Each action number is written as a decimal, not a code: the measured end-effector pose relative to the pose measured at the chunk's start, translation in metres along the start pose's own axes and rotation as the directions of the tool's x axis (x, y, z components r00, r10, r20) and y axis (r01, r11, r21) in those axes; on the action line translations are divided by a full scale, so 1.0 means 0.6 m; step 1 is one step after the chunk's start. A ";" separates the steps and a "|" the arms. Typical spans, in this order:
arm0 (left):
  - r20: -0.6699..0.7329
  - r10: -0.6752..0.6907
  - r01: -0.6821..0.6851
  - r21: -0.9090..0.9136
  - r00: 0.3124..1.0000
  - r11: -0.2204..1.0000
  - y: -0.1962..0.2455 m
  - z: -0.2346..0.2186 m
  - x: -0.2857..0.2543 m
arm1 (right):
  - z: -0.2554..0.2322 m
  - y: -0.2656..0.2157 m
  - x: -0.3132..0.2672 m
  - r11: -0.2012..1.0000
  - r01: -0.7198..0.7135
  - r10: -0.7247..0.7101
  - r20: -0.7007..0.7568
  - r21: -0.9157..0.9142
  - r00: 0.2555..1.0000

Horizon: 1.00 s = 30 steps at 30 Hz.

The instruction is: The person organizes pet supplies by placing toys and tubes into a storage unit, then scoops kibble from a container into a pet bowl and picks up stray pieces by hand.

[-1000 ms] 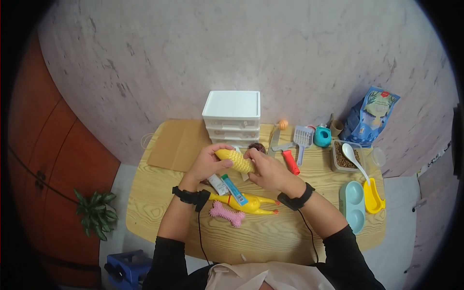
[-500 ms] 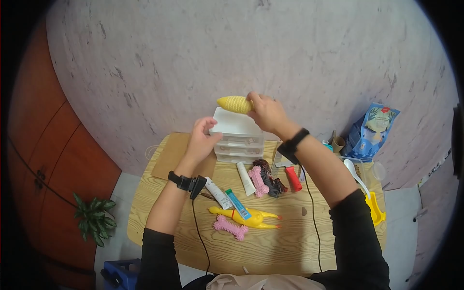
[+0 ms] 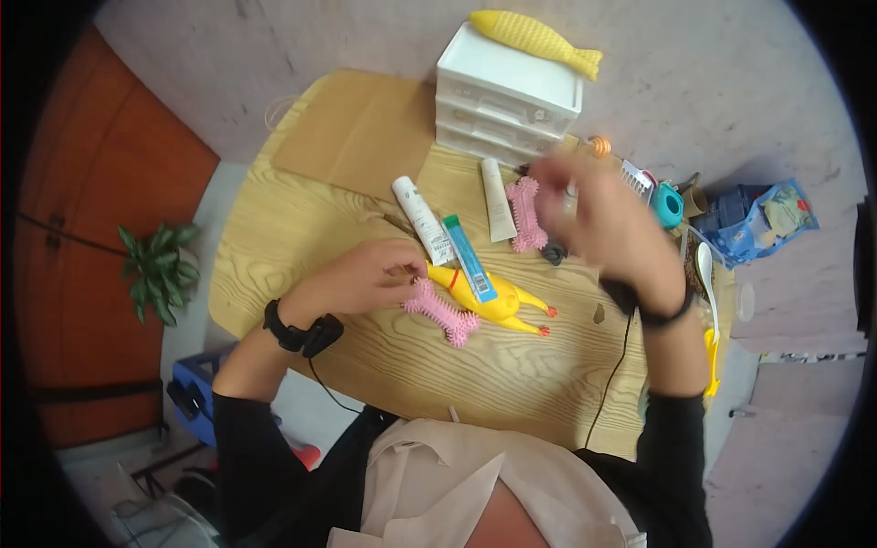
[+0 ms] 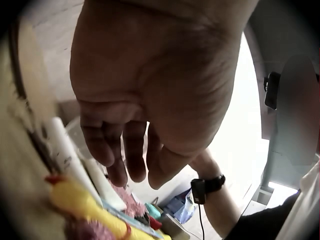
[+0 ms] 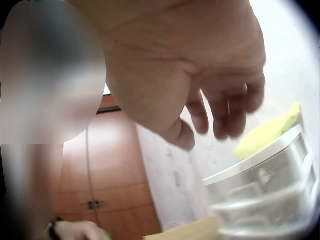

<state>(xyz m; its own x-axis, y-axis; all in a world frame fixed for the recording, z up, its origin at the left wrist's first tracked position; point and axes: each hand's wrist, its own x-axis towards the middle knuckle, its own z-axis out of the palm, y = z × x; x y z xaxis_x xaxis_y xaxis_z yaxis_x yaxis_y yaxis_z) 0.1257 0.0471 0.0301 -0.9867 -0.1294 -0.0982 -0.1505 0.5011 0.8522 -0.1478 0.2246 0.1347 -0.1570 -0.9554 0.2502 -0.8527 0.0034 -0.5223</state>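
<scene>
A yellow fish-shaped toy (image 3: 534,42) lies on top of the white drawer unit (image 3: 512,87). My right hand (image 3: 607,215), blurred, is in the air over the right of the table, its fingers loosely bent around nothing. Low over the table, my left hand (image 3: 361,279) is at the near end of a spiky pink bone toy (image 3: 440,312); the left wrist view shows loosely bent, empty fingers (image 4: 135,160). Beside it lies a yellow rubber chicken (image 3: 512,303) with a blue packet (image 3: 470,260) across it. A white tube (image 3: 422,219) touches the packet.
Farther back are another tube (image 3: 498,201) and a second pink bone toy (image 3: 525,215). A brown board (image 3: 356,132) lies at the back left. To the right stand a teal container (image 3: 668,206), a blue bag (image 3: 772,219) and a white spoon (image 3: 708,279). A black cable (image 3: 610,384) trails from the right wrist.
The right hand has put the fish toy on top of the drawer unit, let it go and come back toward the table. The left hand has dropped from beside the drawers to the near pink bone.
</scene>
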 end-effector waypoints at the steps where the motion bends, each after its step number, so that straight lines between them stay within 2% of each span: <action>1: 0.007 0.060 -0.060 0.079 0.998 0.995 -0.022 0.015 -0.005 | 0.007 -0.030 -0.045 0.999 0.015 -0.004 0.219 -0.047 0.976; 2: 0.003 0.056 -0.056 0.065 0.998 0.996 -0.034 0.028 -0.006 | 0.018 -0.059 -0.080 0.995 -0.022 0.059 0.399 -0.097 0.915; 3: -0.007 0.117 -0.114 0.174 0.993 0.978 -0.043 0.035 -0.004 | 0.050 -0.059 -0.116 0.995 0.003 0.046 0.489 -0.101 0.871; 4: -0.011 0.179 -0.168 0.285 0.984 0.944 -0.047 0.039 -0.002 | 0.082 -0.052 -0.136 0.994 0.009 0.045 0.493 -0.105 0.869; 6: -0.043 0.170 -0.150 0.298 0.984 0.943 -0.039 0.042 0.002 | 0.138 -0.037 -0.169 0.998 0.053 -0.043 0.369 -0.017 0.929; 7: -0.078 0.166 -0.134 0.318 0.983 0.939 -0.034 0.040 0.005 | 0.153 -0.029 -0.176 0.998 0.053 -0.042 0.364 -0.020 0.931; 9: -0.061 0.177 -0.144 0.353 0.982 0.924 -0.031 0.033 0.007 | 0.167 -0.015 -0.183 0.999 -0.037 0.041 0.157 -0.032 0.987; 11: -0.045 0.206 -0.172 0.398 0.978 0.901 -0.027 0.023 0.016 | 0.165 -0.008 -0.181 0.998 -0.030 0.035 0.096 -0.046 0.995; 13: -0.075 0.137 -0.111 0.276 0.988 0.955 -0.032 0.023 0.019 | 0.169 0.000 -0.178 0.997 -0.023 0.025 0.026 -0.069 0.999; 15: -0.060 0.204 -0.180 0.273 0.977 0.945 -0.092 0.025 0.034 | 0.187 0.012 -0.178 0.995 0.023 -0.022 0.010 -0.098 1.000; 17: -0.048 0.273 -0.250 0.276 0.961 0.928 -0.097 0.015 0.043 | 0.204 0.022 -0.178 0.990 -0.003 -0.001 -0.023 -0.139 1.000; 18: -0.021 0.173 -0.167 0.189 0.985 0.968 -0.084 0.012 0.038 | 0.210 0.023 -0.179 0.988 -0.038 0.034 -0.029 -0.151 0.999; 19: 0.013 0.073 -0.074 0.101 0.997 0.992 -0.071 0.009 0.036 | 0.209 0.022 -0.178 0.988 -0.018 0.004 -0.090 -0.151 0.996; 20: -0.001 0.095 -0.094 0.116 0.995 0.989 -0.060 0.004 0.036 | 0.205 0.029 -0.176 0.985 -0.004 -0.014 -0.105 -0.171 0.994; 22: 0.064 0.025 -0.033 0.128 0.998 0.991 -0.045 -0.001 0.033 | 0.199 0.039 -0.171 0.984 0.099 -0.099 0.007 -0.149 0.995; 23: 0.076 0.019 -0.028 0.109 0.997 0.994 -0.046 -0.001 0.032 | 0.193 0.035 -0.174 0.996 0.013 -0.005 0.093 -0.084 0.996; 27: 0.035 0.076 -0.079 0.111 0.996 0.991 -0.052 -0.016 0.032 | 0.172 0.031 -0.169 0.998 -0.013 0.020 0.110 -0.066 0.994; 29: -0.061 -0.077 0.061 -0.231 0.995 0.971 -0.013 -0.030 0.020 | 0.127 0.004 -0.166 0.984 -0.100 0.077 0.151 0.150 0.985; 30: -0.070 -0.073 0.055 -0.230 0.995 0.972 -0.004 -0.035 0.025 | 0.104 -0.008 -0.158 0.985 -0.093 0.070 0.151 0.145 0.986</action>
<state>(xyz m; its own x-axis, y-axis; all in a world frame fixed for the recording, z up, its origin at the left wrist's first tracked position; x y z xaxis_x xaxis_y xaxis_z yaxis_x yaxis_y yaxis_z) 0.1126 0.0256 0.0373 -0.9665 -0.2249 -0.1237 -0.1863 0.2830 0.9408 -0.0977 0.2967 0.0626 -0.1399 -0.9863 0.0871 -0.7532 0.0489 -0.6559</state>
